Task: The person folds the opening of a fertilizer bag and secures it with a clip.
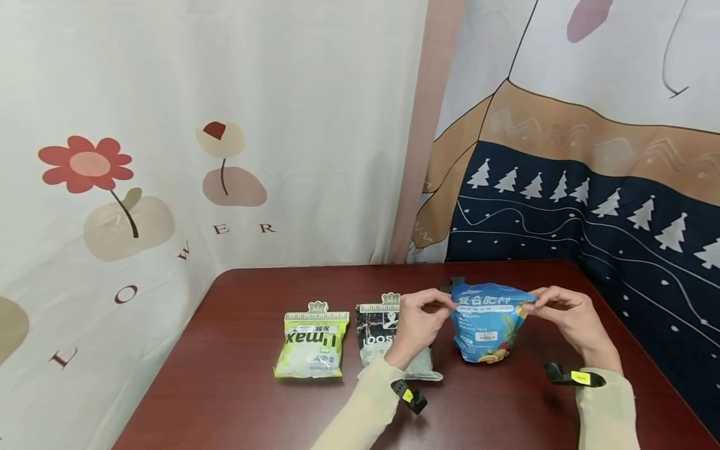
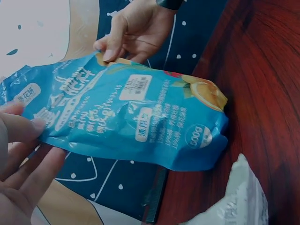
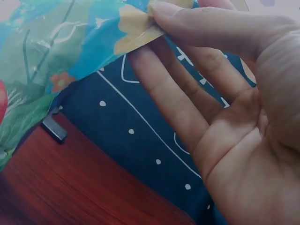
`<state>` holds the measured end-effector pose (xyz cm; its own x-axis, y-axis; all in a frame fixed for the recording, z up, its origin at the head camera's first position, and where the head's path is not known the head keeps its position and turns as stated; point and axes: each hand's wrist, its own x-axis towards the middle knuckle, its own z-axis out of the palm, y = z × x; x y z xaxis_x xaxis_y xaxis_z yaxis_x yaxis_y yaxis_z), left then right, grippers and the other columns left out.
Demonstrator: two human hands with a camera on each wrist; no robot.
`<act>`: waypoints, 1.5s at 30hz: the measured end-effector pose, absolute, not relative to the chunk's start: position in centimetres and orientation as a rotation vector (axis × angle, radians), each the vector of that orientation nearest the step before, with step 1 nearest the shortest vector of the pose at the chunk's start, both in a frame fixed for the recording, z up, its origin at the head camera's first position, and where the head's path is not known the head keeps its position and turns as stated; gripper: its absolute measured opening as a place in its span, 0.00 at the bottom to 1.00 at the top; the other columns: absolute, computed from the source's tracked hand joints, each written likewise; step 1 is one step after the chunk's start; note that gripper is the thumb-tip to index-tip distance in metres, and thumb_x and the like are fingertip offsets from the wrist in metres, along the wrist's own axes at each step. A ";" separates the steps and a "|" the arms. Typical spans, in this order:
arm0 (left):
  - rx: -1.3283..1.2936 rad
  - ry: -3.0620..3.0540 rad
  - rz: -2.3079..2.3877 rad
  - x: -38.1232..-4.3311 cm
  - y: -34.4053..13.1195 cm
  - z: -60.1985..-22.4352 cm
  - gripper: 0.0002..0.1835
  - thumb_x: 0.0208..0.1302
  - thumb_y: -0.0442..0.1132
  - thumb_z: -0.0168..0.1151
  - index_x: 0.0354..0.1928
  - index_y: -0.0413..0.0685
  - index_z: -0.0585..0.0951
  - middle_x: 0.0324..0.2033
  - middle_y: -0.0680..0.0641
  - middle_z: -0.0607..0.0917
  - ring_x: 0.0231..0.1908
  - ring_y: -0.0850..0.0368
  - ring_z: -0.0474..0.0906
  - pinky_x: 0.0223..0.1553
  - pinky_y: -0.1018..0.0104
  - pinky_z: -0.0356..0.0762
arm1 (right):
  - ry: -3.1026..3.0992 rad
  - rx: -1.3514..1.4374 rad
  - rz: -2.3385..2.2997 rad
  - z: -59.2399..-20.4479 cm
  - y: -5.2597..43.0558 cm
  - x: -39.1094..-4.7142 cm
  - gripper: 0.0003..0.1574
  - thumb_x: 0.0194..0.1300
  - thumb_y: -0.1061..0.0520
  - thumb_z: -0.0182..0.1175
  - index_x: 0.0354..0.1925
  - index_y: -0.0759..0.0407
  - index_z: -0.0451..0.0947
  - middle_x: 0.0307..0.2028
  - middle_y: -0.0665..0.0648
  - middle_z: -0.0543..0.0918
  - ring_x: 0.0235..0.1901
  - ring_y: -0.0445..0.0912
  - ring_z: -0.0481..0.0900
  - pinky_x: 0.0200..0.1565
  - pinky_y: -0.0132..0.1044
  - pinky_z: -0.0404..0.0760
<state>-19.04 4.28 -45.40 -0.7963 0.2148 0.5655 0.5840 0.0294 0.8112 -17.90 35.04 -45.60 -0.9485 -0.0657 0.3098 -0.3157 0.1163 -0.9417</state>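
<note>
Between my hands is a blue fertilizer bag with fruit pictures and a white label. Its bottom end is near the table or on it; I cannot tell which. My left hand pinches the upper left edge of the bag, thumb on the printed face in the left wrist view. On the opposite upper edge, the thumb and fingers of my right hand pinch a yellow-printed part of the bag. The right wrist view shows the other fingers stretched out below it.
A green-and-white bag with a pale crown-topped clip lies on the dark red table. A black-and-grey bag with a similar clip lies beside it, partly hidden by my left hand. A dark object shows behind the blue bag.
</note>
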 end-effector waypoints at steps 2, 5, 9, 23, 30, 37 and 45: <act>-0.827 -2.030 -1.781 -19.0 4.2 -45.4 0.08 0.66 0.28 0.66 0.35 0.46 0.92 0.39 0.47 0.91 0.42 0.62 0.87 0.40 0.68 0.87 | -2.263 0.317 1.846 -45.5 35.0 -17.9 0.04 0.64 0.70 0.68 0.35 0.64 0.87 0.42 0.40 0.89 0.43 0.37 0.82 0.41 0.27 0.83; -0.828 -2.062 -1.731 -19.0 4.1 -45.4 0.09 0.66 0.29 0.66 0.38 0.48 0.93 0.41 0.50 0.91 0.45 0.65 0.85 0.39 0.72 0.86 | -2.365 0.225 1.711 -45.5 34.9 -17.8 0.06 0.65 0.63 0.70 0.41 0.65 0.88 0.43 0.36 0.87 0.46 0.35 0.79 0.43 0.24 0.81; -0.861 -2.068 -1.660 -19.1 4.3 -45.6 0.10 0.67 0.30 0.67 0.43 0.50 0.92 0.41 0.51 0.91 0.43 0.65 0.85 0.32 0.73 0.83 | -2.459 0.154 1.582 -45.1 34.8 -17.6 0.16 0.66 0.56 0.71 0.48 0.65 0.87 0.43 0.32 0.86 0.47 0.33 0.78 0.45 0.22 0.79; -0.966 -2.010 -1.515 -18.9 4.9 -45.7 0.10 0.70 0.31 0.65 0.46 0.47 0.91 0.42 0.51 0.90 0.43 0.63 0.85 0.31 0.81 0.77 | -2.488 0.171 1.488 -44.4 34.8 -17.3 0.20 0.65 0.54 0.72 0.51 0.64 0.87 0.41 0.34 0.88 0.45 0.34 0.80 0.42 0.23 0.81; -0.961 -2.022 -1.463 -18.8 4.9 -45.4 0.10 0.69 0.32 0.65 0.47 0.48 0.91 0.40 0.51 0.91 0.40 0.65 0.85 0.32 0.82 0.78 | -2.485 0.207 1.440 -44.3 34.8 -17.3 0.18 0.66 0.56 0.71 0.51 0.65 0.87 0.40 0.33 0.88 0.43 0.33 0.80 0.41 0.22 0.81; -0.943 -2.049 -1.462 -18.8 4.8 -45.3 0.10 0.69 0.33 0.66 0.48 0.50 0.91 0.38 0.53 0.91 0.36 0.68 0.83 0.30 0.81 0.77 | -2.486 0.205 1.437 -44.3 34.8 -17.3 0.19 0.65 0.56 0.71 0.51 0.64 0.87 0.41 0.33 0.87 0.44 0.34 0.78 0.41 0.22 0.80; -0.909 -2.124 -1.613 -18.5 4.5 -45.1 0.13 0.69 0.36 0.67 0.53 0.51 0.89 0.38 0.51 0.90 0.31 0.70 0.75 0.26 0.75 0.74 | -2.553 0.113 1.430 -43.9 35.0 -17.0 0.25 0.67 0.50 0.70 0.57 0.61 0.85 0.42 0.30 0.83 0.46 0.35 0.74 0.43 0.20 0.77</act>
<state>-18.51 4.54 -45.12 -0.7452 0.2911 0.5999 0.6561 0.1590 0.7378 -16.97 34.97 -43.92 -0.9745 0.0367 0.2214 -0.1696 0.5257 -0.8336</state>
